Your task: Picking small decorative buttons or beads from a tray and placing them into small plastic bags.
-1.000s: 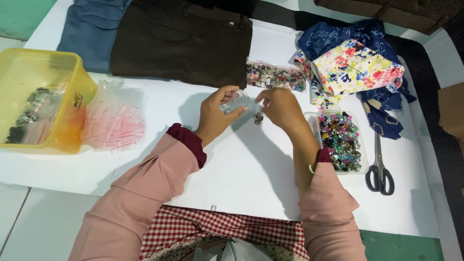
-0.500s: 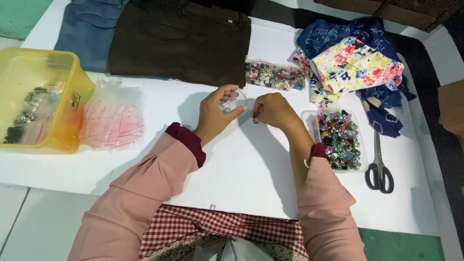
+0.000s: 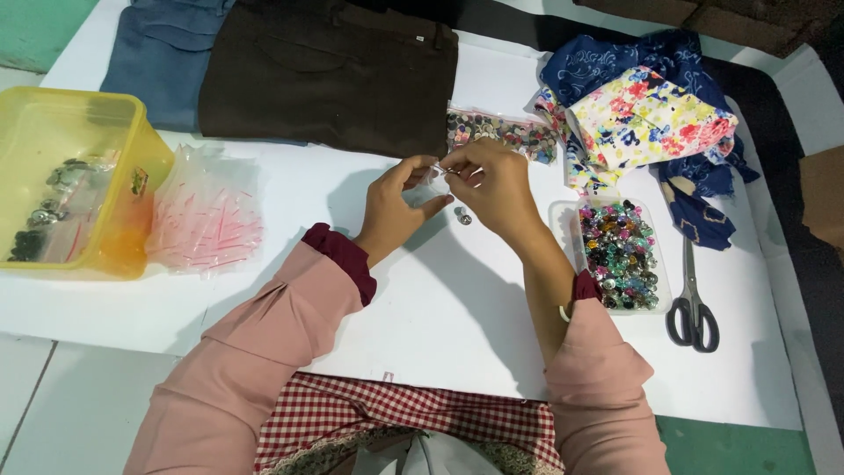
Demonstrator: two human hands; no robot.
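Left hand (image 3: 396, 207) and right hand (image 3: 492, 185) pinch small clear bag (image 3: 437, 172) mid-table (image 3: 457, 317); bare white surface toward near edge; scissors (image 3: 692, 299) lie right.

Two hands (image 3: 396, 207) (image 3: 497, 189), one yellow tub (image 3: 132, 132), one pair of scissors (image 3: 693, 308), two trousers (image 3: 330, 75) (image 3: 163, 57).

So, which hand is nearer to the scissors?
Right. The right hand is toward the scissors' side of the white table; the left hand is farther away, beyond it.

Small clear item (image 3: 437, 170) between fingertips too small to identify
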